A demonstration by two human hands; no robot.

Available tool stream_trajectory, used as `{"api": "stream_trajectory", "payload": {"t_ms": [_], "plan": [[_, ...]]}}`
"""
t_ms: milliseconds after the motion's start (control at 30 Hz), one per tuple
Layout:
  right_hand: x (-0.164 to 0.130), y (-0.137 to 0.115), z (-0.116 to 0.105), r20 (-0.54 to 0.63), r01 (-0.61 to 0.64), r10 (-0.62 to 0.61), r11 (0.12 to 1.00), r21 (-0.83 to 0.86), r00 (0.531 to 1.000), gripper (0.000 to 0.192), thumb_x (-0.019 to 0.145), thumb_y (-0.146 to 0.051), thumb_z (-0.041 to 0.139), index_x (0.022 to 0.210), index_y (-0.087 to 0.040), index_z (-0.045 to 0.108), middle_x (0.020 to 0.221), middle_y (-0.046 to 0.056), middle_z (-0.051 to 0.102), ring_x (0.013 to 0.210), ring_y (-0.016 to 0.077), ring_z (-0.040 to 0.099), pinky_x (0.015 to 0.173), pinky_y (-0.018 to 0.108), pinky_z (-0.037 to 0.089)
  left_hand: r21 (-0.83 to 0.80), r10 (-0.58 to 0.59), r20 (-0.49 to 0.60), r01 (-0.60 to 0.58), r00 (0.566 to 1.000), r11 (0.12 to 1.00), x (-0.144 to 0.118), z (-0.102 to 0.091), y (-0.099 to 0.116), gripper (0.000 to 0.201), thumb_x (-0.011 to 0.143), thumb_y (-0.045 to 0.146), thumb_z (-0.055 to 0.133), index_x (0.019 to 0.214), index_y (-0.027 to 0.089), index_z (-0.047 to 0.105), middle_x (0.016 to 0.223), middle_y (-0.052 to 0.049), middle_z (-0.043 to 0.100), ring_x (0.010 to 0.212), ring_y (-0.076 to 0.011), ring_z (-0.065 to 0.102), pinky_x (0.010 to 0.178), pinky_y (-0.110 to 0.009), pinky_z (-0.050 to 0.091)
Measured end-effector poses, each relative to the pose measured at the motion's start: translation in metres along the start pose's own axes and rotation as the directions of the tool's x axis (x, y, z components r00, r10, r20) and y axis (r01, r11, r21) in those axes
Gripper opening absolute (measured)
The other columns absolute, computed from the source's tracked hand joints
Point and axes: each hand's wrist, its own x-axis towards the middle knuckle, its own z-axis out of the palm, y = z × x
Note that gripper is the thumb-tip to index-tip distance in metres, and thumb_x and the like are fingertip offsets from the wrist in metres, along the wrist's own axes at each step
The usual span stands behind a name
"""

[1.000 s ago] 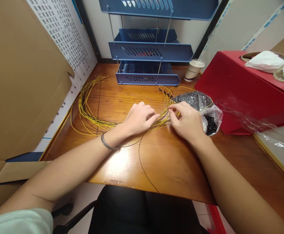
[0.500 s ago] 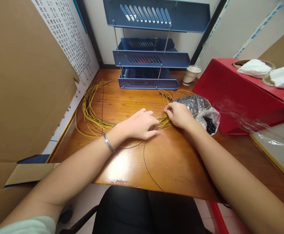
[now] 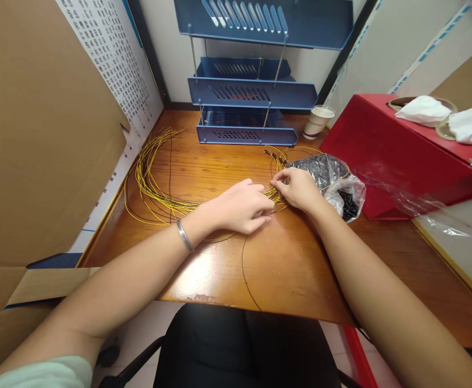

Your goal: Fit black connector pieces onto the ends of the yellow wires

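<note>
A long bundle of thin yellow and black wires (image 3: 155, 196) curves across the wooden table, running under my left hand (image 3: 248, 207). That hand lies over the bundle with its fingers loosely bent and its thumb apart from them; no grip on the wires shows. Just to its right, my right hand (image 3: 296, 188) is closed in a pinch on wires near the bundle's right end. Small black connectors (image 3: 274, 156) sit on the wire ends beyond it. Beside the right hand lies a clear plastic bag (image 3: 320, 171) with small black parts (image 3: 348, 206) inside.
A blue tiered file tray (image 3: 252, 91) stands at the back, with a paper cup (image 3: 319, 122) beside it. A red box (image 3: 397, 161) holding white tissues is on the right. Cardboard (image 3: 37, 134) rises on the left. The wooden table (image 3: 300, 280) ends before my lap.
My left hand has slid a little to the right along the wires, closer to my right hand. The right hand stays pinched at nearly the same spot.
</note>
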Motion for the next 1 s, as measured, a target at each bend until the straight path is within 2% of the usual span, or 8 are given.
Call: {"api": "stream_trajectory", "payload": {"t_ms": [267,367,433,533,667,800,900,1000], "plan": [[-0.007,-0.004,-0.013,-0.419,0.104,0.013,0.962,0.254,0.908,0.011,0.088,-0.029,0.062,0.088,-0.019,0.067,0.094,0.008,0.073,0.075,0.0185,0.063,0.076,0.035,0.050,-0.182,0.066,-0.018,-0.069,0.998,0.981,0.000,-0.003,0.011,0.020,0.092,0.034,0.062,0.085,0.018,0.072,0.081,-0.005,0.071,0.083,-0.0198,0.059,0.079,-0.035,0.040],[-0.020,-0.025,-0.044,-0.577,0.255,0.168,0.774,0.579,0.799,0.010,0.089,-0.032,0.062,0.091,-0.022,0.060,0.105,0.007,0.075,0.074,0.0165,0.064,0.062,0.032,0.049,-0.464,0.096,0.017,-0.078,0.995,0.883,0.001,-0.003,0.023,0.023,0.094,0.036,0.062,0.097,0.017,0.074,0.095,-0.006,0.075,0.085,-0.0168,0.064,0.082,-0.030,0.047],[-0.038,-0.042,-0.063,-0.551,0.355,0.246,0.547,0.758,0.798,0.006,0.088,-0.026,0.063,0.088,-0.025,0.057,0.105,0.006,0.077,0.081,0.0173,0.070,0.061,0.031,0.050,-0.616,0.050,0.097,0.020,0.994,0.787,0.004,-0.004,0.032,0.037,0.094,0.047,0.062,0.112,0.017,0.075,0.095,-0.006,0.076,0.079,-0.0158,0.065,0.078,-0.030,0.049],[-0.079,-0.067,-0.077,-0.486,0.375,0.290,0.362,0.853,0.825,0.007,0.089,-0.019,0.062,0.085,-0.025,0.061,0.089,0.003,0.076,0.096,0.0199,0.074,0.070,0.031,0.055,-0.827,-0.020,0.200,0.179,0.980,0.534,0.012,-0.007,0.050,0.072,0.090,0.069,0.056,0.142,0.019,0.060,0.104,-0.010,0.076,0.088,-0.0207,0.068,0.079,-0.033,0.052],[-0.146,-0.091,-0.069,-0.490,0.323,0.251,0.497,0.806,0.835,0.006,0.093,-0.019,0.065,0.094,-0.025,0.065,0.095,0.001,0.080,0.089,0.0187,0.076,0.079,0.035,0.060,-0.998,-0.055,0.019,0.016,0.998,-0.058,0.024,-0.019,0.077,0.068,0.090,0.076,0.048,0.131,0.024,0.064,0.153,-0.009,0.054,0.142,-0.0274,0.049,0.111,-0.040,0.046],[-0.195,-0.101,-0.061,-0.558,0.425,0.150,0.499,0.755,0.816,0.009,0.093,-0.017,0.065,0.098,-0.024,0.066,0.079,-0.002,0.077,0.094,0.0191,0.075,0.114,0.046,0.048,-0.894,-0.224,0.149,0.035,0.963,-0.446,0.032,-0.042,0.086,0.032,0.102,0.044,0.049,0.092,0.017,0.061,0.112,-0.009,0.075,0.110,-0.0180,0.069,0.103,-0.035,0.051],[-0.215,-0.100,-0.065,-0.416,0.332,0.149,0.394,0.857,0.897,0.009,0.095,-0.017,0.062,0.096,-0.024,0.066,0.069,-0.005,0.070,0.076,0.0136,0.074,0.115,0.043,0.048,-0.915,-0.371,0.239,0.081,0.897,-0.395,0.037,-0.066,0.068,0.033,0.103,0.034,0.047,0.074,0.018,0.048,0.055,0.004,0.052,0.052,-0.0088,0.055,0.067,-0.026,0.053],[-0.238,-0.095,-0.063,-0.240,0.233,0.005,0.226,0.946,0.971,0.010,0.098,-0.022,0.057,0.101,-0.027,0.065,0.061,-0.006,0.061,0.045,0.0092,0.060,0.074,0.034,0.064,-0.978,-0.570,0.191,0.107,0.799,-0.178,0.040,-0.094,0.029,0.031,0.101,0.030,0.048,0.072,0.019,0.042,0.049,0.009,0.027,0.041,-0.0049,0.031,0.053,-0.022,0.039]]}}
